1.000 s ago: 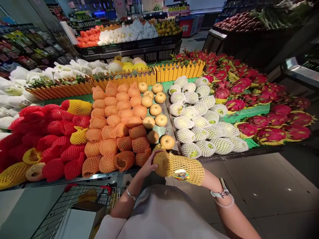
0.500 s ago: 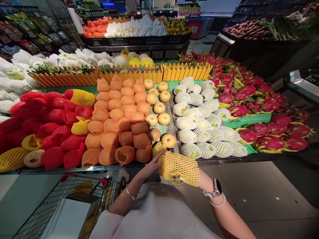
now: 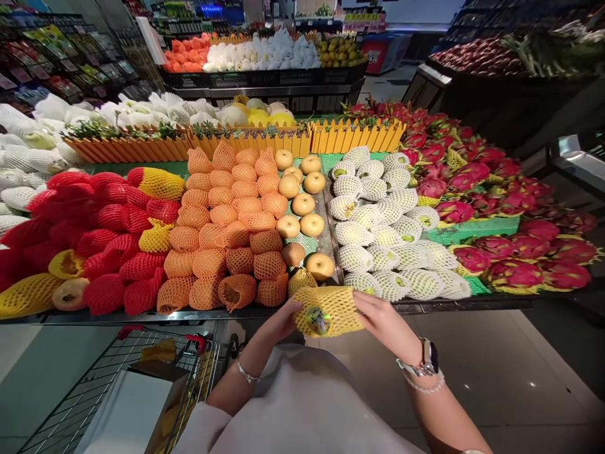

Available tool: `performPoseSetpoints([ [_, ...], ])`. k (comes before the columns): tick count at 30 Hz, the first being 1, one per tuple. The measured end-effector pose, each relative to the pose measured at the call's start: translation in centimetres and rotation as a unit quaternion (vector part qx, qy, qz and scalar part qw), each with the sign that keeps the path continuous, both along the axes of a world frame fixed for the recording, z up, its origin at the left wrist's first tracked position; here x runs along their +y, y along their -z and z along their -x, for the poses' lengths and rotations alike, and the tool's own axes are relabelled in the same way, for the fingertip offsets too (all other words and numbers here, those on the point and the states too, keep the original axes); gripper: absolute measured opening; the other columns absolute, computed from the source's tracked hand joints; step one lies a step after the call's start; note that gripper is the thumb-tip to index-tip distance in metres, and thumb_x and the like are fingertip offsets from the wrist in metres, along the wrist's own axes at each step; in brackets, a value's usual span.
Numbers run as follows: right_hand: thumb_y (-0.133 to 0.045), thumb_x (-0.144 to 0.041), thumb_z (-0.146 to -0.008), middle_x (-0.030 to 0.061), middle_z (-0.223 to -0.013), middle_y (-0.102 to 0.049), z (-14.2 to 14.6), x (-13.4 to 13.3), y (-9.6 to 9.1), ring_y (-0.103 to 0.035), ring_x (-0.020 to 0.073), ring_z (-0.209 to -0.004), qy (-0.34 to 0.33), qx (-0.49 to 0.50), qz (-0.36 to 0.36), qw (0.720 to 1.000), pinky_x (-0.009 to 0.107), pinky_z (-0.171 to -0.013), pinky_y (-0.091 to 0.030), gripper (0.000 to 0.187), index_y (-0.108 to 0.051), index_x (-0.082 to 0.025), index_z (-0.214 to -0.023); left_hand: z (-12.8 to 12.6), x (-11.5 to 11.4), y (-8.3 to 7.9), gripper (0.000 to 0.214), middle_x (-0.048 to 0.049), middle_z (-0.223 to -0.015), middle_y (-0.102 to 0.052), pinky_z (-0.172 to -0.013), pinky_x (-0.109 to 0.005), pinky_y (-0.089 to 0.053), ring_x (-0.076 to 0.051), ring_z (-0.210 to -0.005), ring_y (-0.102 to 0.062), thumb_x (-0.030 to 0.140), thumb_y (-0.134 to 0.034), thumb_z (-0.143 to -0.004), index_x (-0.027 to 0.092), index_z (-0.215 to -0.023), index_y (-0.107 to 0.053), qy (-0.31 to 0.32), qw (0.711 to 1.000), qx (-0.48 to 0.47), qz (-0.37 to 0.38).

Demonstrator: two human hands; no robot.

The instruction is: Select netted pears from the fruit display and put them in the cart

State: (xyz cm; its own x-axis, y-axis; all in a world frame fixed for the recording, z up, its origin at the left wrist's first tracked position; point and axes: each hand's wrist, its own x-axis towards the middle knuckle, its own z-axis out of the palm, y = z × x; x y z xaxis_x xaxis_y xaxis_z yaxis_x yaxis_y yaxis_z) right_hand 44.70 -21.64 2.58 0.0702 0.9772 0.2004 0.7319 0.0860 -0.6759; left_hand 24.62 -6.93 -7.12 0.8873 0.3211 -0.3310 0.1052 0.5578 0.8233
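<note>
A yellow foam net sleeve (image 3: 338, 309) with a shiny round sticker (image 3: 318, 321) on its side is held between my two hands, in front of the fruit stand's edge. My left hand (image 3: 282, 320) is closed around its left end. My right hand (image 3: 386, 320) grips the right end, thumb and fingers pressed on the netting. What lies inside the sleeve is mostly hidden by the mesh. Just beyond it are bare round brown pears (image 3: 319, 267) and another pear in yellow netting (image 3: 301, 279).
Orange-netted fruit (image 3: 208, 263) and red-netted fruit (image 3: 106, 295) lie left of the pears. White-netted fruit (image 3: 397, 255) and dragon fruit (image 3: 515, 275) lie to the right. A shopping cart (image 3: 189, 378) holding a box (image 3: 127, 410) stands at lower left.
My right hand has slid out of the sleeve and now grips its right end from outside. The pear that showed at the left end is now covered by netting.
</note>
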Motion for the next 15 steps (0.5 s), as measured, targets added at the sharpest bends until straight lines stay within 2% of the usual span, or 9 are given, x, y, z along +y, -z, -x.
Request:
performPoseSetpoints([
  [2,-0.049,-0.018,-0.098,0.0098,-0.108,-0.073,0.2,0.3,-0.4,-0.070,0.0277,-0.102,-0.061,-0.028,0.006,0.998,0.043,-0.089,-0.060,0.028,-0.074,-0.025,-0.109,-0.1,0.0,0.0,0.063,-0.0129,-0.134,-0.065,-0.108,-0.051,-0.047,-0.031,-0.126,-0.060,0.054,-0.053,-0.085,0.020,-0.137,-0.051,0.006,1.000,0.000,0.025],
  [5,-0.057,-0.019,-0.096,0.0102,-0.121,-0.071,0.8,0.8,-0.9,-0.064,0.0296,-0.117,-0.123,-0.077,0.022,0.989,0.047,-0.099,-0.056,0.029,-0.071,-0.025,-0.120,-0.3,-0.4,0.2,0.069,-0.0160,-0.128,-0.068,-0.108,-0.053,-0.046,-0.033,-0.125,-0.060,0.060,-0.052,-0.083,0.015,-0.134,-0.053,0.013,0.998,0.022,0.064],
  [8,-0.064,-0.023,-0.094,0.0101,-0.132,-0.067,1.7,1.3,-0.8,-0.060,0.0294,-0.125,-0.151,-0.102,0.030,0.983,0.048,-0.108,-0.051,0.041,-0.063,-0.025,-0.134,-0.7,-0.8,0.3,0.081,-0.0169,-0.127,-0.069,-0.106,-0.054,-0.047,-0.035,-0.128,-0.058,0.074,-0.050,-0.080,0.015,-0.135,-0.053,0.020,0.995,0.008,0.093],
  [11,-0.067,-0.026,-0.092,0.0104,-0.139,-0.062,2.5,1.6,-0.3,-0.056,0.0297,-0.130,-0.153,-0.095,0.010,0.984,0.048,-0.111,-0.049,0.051,-0.057,-0.024,-0.141,-1.0,-1.2,0.5,0.093,-0.0161,-0.126,-0.070,-0.104,-0.052,-0.048,-0.036,-0.128,-0.058,0.084,-0.058,-0.070,0.016,-0.135,-0.055,0.013,0.985,-0.031,0.167],
  [13,-0.068,-0.026,-0.091,0.0106,-0.139,-0.062,2.6,1.4,0.0,-0.057,0.0305,-0.130,-0.145,-0.085,-0.008,0.986,0.048,-0.109,-0.051,0.051,-0.057,-0.024,-0.141,-1.1,-1.6,0.8,0.088,-0.0151,-0.119,-0.073,-0.104,-0.048,-0.049,-0.035,-0.123,-0.063,0.076,-0.069,-0.067,0.015,-0.131,-0.059,-0.027,0.976,-0.036,0.212],
  [15,-0.065,-0.024,-0.093,0.0092,-0.131,-0.068,2.1,0.7,0.1,-0.063,0.0288,-0.122,-0.130,-0.060,-0.029,0.989,0.046,-0.103,-0.055,0.044,-0.061,-0.026,-0.137,-1.0,-1.9,1.1,0.071,-0.0134,-0.110,-0.077,-0.102,-0.044,-0.050,-0.032,-0.115,-0.068,0.057,-0.076,-0.072,0.012,-0.126,-0.062,-0.075,0.966,-0.030,0.245],
])
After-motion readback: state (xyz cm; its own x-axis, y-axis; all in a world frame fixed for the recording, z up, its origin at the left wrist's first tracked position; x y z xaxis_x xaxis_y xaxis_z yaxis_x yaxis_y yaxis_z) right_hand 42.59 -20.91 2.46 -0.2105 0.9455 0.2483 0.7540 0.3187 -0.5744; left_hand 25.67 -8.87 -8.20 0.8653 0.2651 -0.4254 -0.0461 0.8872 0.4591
